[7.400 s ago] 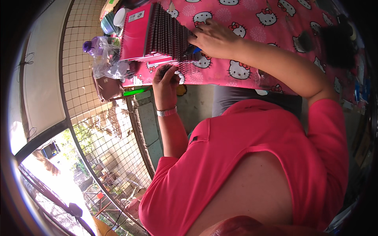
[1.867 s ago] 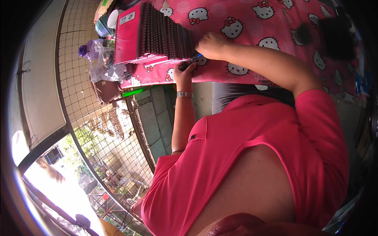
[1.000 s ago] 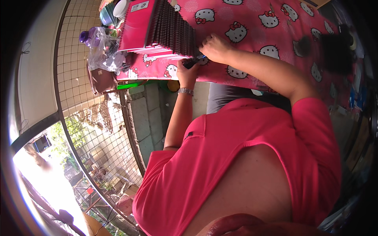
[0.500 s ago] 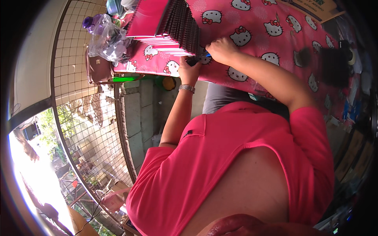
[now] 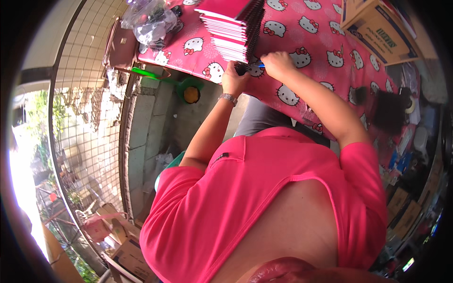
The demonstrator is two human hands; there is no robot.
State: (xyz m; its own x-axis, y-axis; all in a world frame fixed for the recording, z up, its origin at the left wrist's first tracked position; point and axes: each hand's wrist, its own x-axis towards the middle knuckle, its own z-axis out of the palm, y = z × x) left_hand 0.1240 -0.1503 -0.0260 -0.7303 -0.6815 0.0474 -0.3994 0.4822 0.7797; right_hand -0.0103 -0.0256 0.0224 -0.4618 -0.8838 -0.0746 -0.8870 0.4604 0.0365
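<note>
A tall stack of pink-covered notebooks (image 5: 226,35) with dark spiral bindings stands on the table's far side. At its near corner, my left hand (image 5: 234,80), with a watch on the wrist, is closed on a small dark thing (image 5: 241,69); fingers and shadow hide what it is. Just to the right, my right hand (image 5: 279,65) is closed around a slim blue tool (image 5: 259,65) pointing left toward that dark thing. Most of the tool is covered by my fingers, so its kind cannot be made out.
The table has a pink cartoon-cat cloth (image 5: 264,87). A clear plastic bag (image 5: 155,28) lies at the far left, near a brown leather bag (image 5: 121,45) by the wire mesh (image 5: 85,137). A cardboard box (image 5: 380,35) stands at the far right.
The view has shifted, bringing more of the cardboard box and floor into sight. Both hands keep their places by the notebook stack, still closed, with the blue tool in the right.
</note>
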